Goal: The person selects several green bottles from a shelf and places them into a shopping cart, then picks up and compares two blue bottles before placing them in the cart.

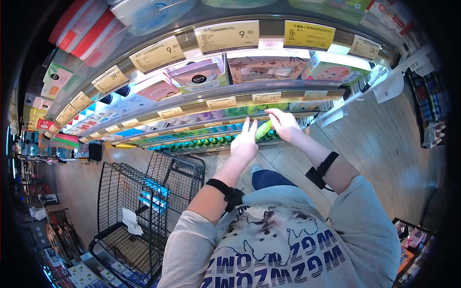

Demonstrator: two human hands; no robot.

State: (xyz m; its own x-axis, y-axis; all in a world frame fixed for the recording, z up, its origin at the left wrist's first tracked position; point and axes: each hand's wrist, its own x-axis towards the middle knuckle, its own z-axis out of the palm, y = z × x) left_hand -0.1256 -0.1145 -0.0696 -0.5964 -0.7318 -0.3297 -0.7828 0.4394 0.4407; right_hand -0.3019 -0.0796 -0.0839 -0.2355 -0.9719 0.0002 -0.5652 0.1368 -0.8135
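A bright yellow-green bottle [263,129] is held tilted between my two hands, in front of the lower shelves. My left hand [244,145] grips its nearer end, with two fingers pointing toward the shelf. At the other end, my right hand [285,125] is closed with bent fingers on the bottle. The bottle's label is too small to read, and my palms hide part of it. Just beyond my hands, rows of green and purple bottles [218,114] stand on a shelf. Dark-green capped bottles [211,142] line the lowest one.
A black wire shopping cart [103,192] stands at my left, with blue-and-white packages [156,194] and white paper [131,222] in it. Shelf edges with price tags [226,37] jut out at the upper front. Boxed goods [269,67] fill the shelf below. Wooden flooring [370,134] lies to the right.
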